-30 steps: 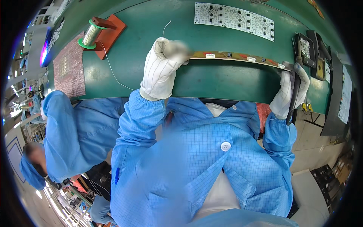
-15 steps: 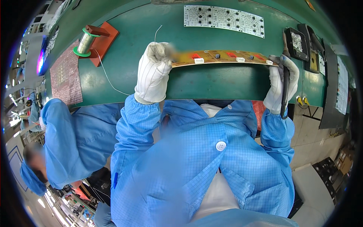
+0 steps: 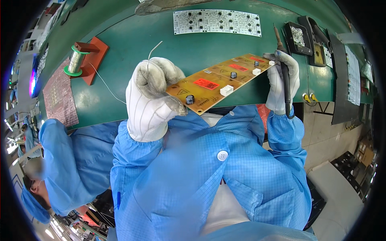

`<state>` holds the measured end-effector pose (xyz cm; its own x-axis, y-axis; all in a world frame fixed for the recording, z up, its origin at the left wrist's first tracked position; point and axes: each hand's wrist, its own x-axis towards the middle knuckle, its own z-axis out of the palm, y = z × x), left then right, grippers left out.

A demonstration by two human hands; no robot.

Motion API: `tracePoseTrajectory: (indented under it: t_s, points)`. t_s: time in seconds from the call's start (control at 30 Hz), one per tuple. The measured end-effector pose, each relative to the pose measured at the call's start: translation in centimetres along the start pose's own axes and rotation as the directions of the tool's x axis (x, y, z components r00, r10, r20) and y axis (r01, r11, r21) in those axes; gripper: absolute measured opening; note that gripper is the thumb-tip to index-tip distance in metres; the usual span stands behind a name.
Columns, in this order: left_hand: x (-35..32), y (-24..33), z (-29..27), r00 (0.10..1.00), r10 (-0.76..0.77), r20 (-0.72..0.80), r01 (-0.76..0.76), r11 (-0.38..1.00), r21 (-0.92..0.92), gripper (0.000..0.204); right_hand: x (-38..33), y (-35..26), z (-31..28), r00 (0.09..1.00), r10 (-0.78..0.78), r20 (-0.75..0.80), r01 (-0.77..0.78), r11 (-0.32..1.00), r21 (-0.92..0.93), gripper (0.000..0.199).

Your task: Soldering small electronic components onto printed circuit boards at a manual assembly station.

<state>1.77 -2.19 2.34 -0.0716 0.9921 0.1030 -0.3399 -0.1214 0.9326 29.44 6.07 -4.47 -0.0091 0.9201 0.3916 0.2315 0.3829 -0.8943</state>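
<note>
The left hand (image 3: 152, 98), in a striped white glove, grasped the near-left end of an amber printed circuit board (image 3: 221, 76), while a solder wire end (image 3: 151, 51) stuck up from its curled fingers. The right hand (image 3: 276, 88), gloved as well, was closed around a soldering iron (image 3: 286, 82), its fingertips at the board's far-right corner; I couldn't tell from my feed how firmly they pinched it. The board slanted from near left to far right between the 2 hands, raised over the near edge of the green bench (image 3: 225, 44), component side showing.

That face carried 3 white connectors (image 3: 226, 90) and 3 black capacitors (image 3: 190, 99), so I judged a grip by the rims best, with no thumb pressing on a standing part. Turning a long board well seemed to me to need both ends moved together, so that it did not twist. I also wanted the iron's tip kept pointing far, as it was, clear of board and glove, and the loose wire kept off the parts.

Far left, the solder spool (image 3: 76, 62) sat on its orange-red stand (image 3: 97, 56), with a strand running near toward the left cuff. A white circuit panel (image 3: 217, 23) lay far off, well apart from the held board.
</note>
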Motion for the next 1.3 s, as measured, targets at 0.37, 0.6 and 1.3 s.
tracePoseTrajectory:
  t_s: [0.37, 0.6, 1.3]
  points:
    - [-1.2, -0.6, 0.2, 0.864, 0.011, -0.503, 0.140, 0.955, 0.261, 0.027, -1.8, -0.9, -0.2, 0.999, 0.032, -0.035, -0.031, 0.999, 0.026, 0.031]
    - [-1.7, -3.0, -3.6, 0.957, 0.067, -0.281, 0.263, 0.201, 0.944, 0.029, -0.6, -1.2, -1.1, 0.913, -0.268, 0.307, 0.390, 0.791, -0.471, 0.021]
    - [-0.4, -7.0, 0.7, 0.881, 0.389, 0.270, -0.321, 0.069, 0.945, 0.019, 6.5, -2.2, 0.3, 0.769, -0.001, 0.640, -0.009, 1.000, 0.012, 0.018]
